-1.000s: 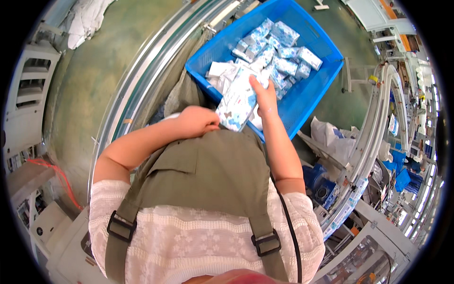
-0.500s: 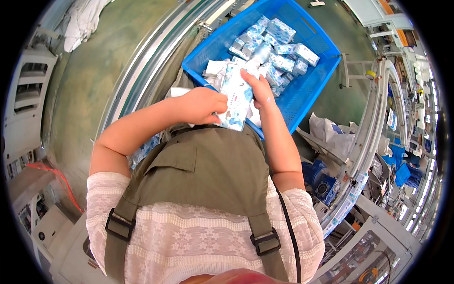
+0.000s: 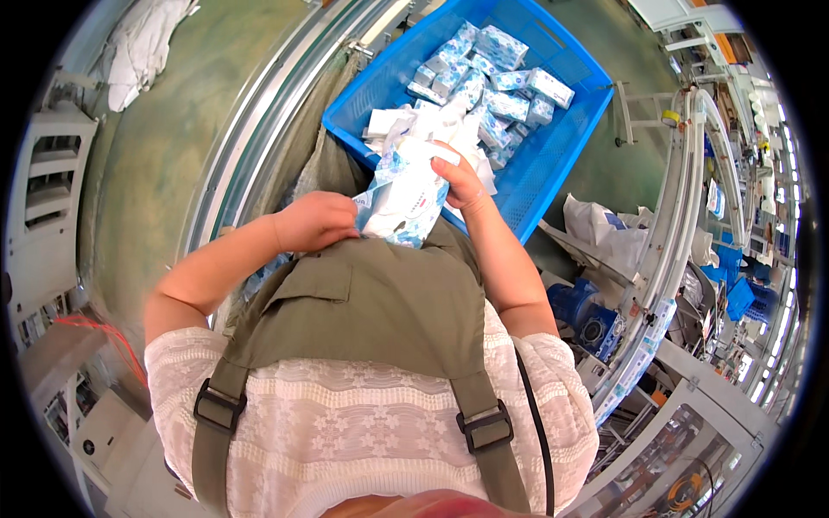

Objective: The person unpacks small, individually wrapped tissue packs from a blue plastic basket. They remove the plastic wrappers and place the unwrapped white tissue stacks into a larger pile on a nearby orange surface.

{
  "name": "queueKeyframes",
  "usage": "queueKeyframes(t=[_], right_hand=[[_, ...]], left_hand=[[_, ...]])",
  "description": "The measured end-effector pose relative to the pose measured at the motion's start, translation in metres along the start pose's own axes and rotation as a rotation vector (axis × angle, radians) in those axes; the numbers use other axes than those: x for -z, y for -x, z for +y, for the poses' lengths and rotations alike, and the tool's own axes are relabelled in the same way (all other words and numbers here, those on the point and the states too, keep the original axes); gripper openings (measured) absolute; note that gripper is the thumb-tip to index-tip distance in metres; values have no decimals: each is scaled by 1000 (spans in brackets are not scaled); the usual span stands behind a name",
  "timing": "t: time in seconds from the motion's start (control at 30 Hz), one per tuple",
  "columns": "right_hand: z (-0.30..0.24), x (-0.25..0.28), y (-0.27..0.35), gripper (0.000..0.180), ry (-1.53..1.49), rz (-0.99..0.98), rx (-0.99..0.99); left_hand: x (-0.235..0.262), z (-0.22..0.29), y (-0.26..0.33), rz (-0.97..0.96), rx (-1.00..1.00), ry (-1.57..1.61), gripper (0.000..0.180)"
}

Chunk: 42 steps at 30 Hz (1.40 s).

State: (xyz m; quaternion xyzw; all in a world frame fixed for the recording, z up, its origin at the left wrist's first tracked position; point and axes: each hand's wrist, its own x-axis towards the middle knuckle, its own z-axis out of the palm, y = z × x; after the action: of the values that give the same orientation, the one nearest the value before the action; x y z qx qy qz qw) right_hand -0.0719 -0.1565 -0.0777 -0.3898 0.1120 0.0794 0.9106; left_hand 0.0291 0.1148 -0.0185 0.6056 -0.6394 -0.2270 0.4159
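Observation:
A soft pack of tissues (image 3: pixel 421 192) in white-and-blue printed film is held close to my apron, over the near edge of the blue crate (image 3: pixel 546 188). My right hand (image 3: pixel 462 179) grips its far right side, thumb on top. At its near left side, my left hand (image 3: pixel 321 219) is closed on the printed film wrapper (image 3: pixel 371 207), which is pulled away to the left. White tissue shows beside the loosened film. Several wrapped tissue packs (image 3: pixel 505 105) lie heaped in the crate, with loose white tissues (image 3: pixel 471 134) nearer to me.
A metal conveyor rail (image 3: pixel 237 142) runs along the crate's left. Curved rails (image 3: pixel 678 198) stand to the right, with a blue motor (image 3: pixel 587 319) below them. White sacks (image 3: pixel 596 229) lie between the crate and those rails. A red cord (image 3: pixel 108 332) hangs at far left.
My left hand has moved left and slightly down, drawing the film out from the pack. The pack has tilted and white tissue now shows. My right hand has shifted slightly down.

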Motion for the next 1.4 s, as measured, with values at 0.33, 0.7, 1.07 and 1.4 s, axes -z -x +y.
queueKeyframes(t=[0.33, 0.7, 1.07, 1.4], right_hand=[[-41, -81, -11, 67, 695, 157, 260], [-43, -107, -3, 73, 736, 118, 219], [-45, -133, 2, 67, 729, -935, 298], [-32, -67, -18, 79, 565, -276, 270]], left_hand=[[-5, 26, -28, 820, 473, 2, 59], [52, 33, -33, 204, 146, -914, 46], [37, -53, 2, 156, 374, -284, 23], [-22, -19, 18, 284, 549, 851, 43]])
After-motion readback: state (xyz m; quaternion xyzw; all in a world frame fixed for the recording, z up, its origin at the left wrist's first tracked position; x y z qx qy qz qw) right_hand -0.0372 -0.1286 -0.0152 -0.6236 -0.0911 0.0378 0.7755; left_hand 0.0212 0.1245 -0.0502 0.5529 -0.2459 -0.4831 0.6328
